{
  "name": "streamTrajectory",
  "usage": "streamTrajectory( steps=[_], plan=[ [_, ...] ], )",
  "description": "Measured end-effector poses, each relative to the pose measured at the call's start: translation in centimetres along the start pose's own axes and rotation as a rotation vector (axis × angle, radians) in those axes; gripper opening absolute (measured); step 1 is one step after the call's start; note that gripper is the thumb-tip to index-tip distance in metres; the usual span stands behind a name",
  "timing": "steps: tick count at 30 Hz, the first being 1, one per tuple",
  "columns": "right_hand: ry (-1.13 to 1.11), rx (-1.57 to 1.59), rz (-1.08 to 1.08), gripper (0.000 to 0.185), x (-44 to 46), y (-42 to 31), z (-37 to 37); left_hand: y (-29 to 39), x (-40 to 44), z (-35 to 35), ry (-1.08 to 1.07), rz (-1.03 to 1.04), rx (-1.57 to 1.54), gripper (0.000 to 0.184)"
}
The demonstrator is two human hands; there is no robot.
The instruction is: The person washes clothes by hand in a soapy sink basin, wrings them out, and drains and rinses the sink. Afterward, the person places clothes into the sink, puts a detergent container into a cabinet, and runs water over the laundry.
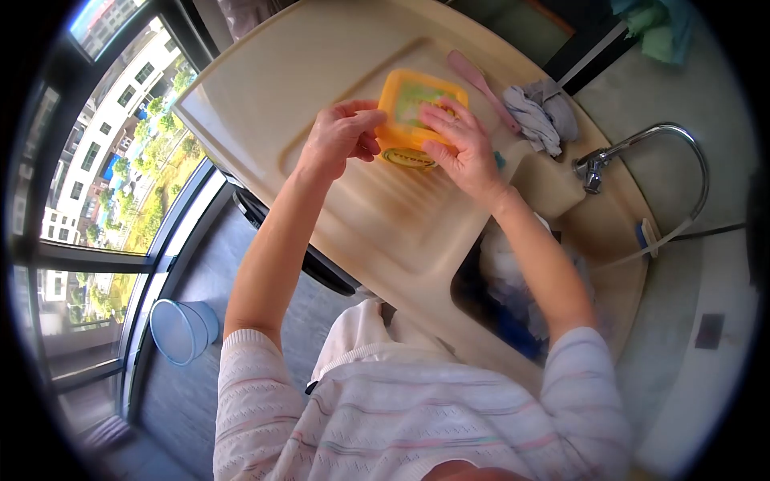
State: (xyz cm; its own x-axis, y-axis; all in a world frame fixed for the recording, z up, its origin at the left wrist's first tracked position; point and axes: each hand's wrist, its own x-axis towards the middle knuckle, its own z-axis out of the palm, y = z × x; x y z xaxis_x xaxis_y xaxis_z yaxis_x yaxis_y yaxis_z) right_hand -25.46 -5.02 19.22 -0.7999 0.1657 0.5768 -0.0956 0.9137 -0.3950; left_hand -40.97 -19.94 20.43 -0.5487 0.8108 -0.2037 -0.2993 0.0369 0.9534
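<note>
A yellow box with a greenish top panel and dark lettering on its near side stands on the beige ribbed counter. My left hand is at the box's left edge, its fingers bent and pressed together; whether they pinch anything is too small to tell. Over the right part of the box's top lies my right hand, with its fingers spread and the thumb at the near right corner. The fingers of my right hand touch the box.
Beyond the box lie a pink spatula and grey cloths. A chrome faucet arches at the right, above a sink holding white plastic. A blue bucket stands on the floor by the windows at the left.
</note>
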Motion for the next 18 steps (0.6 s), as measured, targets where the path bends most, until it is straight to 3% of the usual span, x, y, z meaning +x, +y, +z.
streamTrajectory(
  steps=[2, 3, 6, 7, 10, 14, 18],
  plan=[
    [0.007, 0.248, 0.050, 0.030, 0.0, 0.8, -0.2, -0.4, 0.3, -0.2, 0.014, 0.020, -0.015, 0.038],
    [0.142, 0.243, 0.095, 0.030, -0.1, 0.5, -0.6, -0.5, 0.4, -0.3, 0.021, 0.030, -0.021, 0.038],
    [0.240, 0.619, 0.640, 0.035, -0.2, 0.2, -1.5, -0.8, -0.3, 0.2, 0.035, 0.059, -0.012, 0.038],
    [0.218, 0.632, 0.838, 0.038, -0.2, -0.2, -1.5, -0.8, -0.6, 0.5, 0.033, 0.068, -0.027, 0.039],
    [-0.012, 0.982, 1.055, 0.036, -0.4, 1.5, -1.8, -1.0, -2.6, 1.3, 0.126, 0.102, -0.062, 0.045],
    [-0.134, 1.151, 1.054, 0.023, -1.0, -0.4, -2.5, -1.9, -6.9, 2.0, 0.223, 0.199, -0.095, 0.053],
    [-0.257, 1.276, 0.937, 0.020, -2.6, -3.0, -3.6, -2.1, -12.3, 2.9, 0.273, 0.300, -0.081, 0.049]
  ],
)
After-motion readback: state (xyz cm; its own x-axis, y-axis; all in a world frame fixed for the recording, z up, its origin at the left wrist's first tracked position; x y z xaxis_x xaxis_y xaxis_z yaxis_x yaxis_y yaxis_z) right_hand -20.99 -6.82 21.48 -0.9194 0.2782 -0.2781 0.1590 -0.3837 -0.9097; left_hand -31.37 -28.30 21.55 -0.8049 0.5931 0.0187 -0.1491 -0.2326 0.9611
